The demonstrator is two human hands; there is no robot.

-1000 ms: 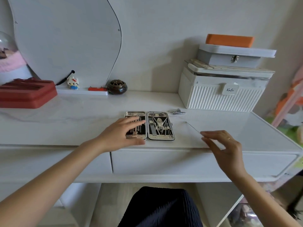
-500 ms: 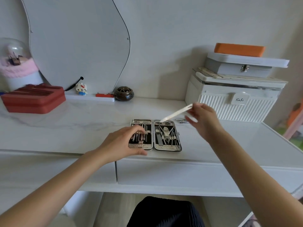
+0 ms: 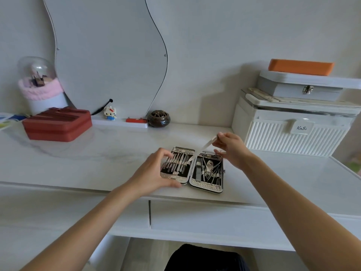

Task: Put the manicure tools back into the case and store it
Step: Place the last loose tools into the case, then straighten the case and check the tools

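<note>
Lying open near the white counter [image 3: 97,153] front edge: manicure case [image 3: 192,170], tools strapped in both halves. Left hand [image 3: 154,173] grips its left half, thumb at the near edge, covering part. Right hand [image 3: 231,148] pinches a nail file [image 3: 203,148], tip angled down over the hinge; contact unclear.
</note>
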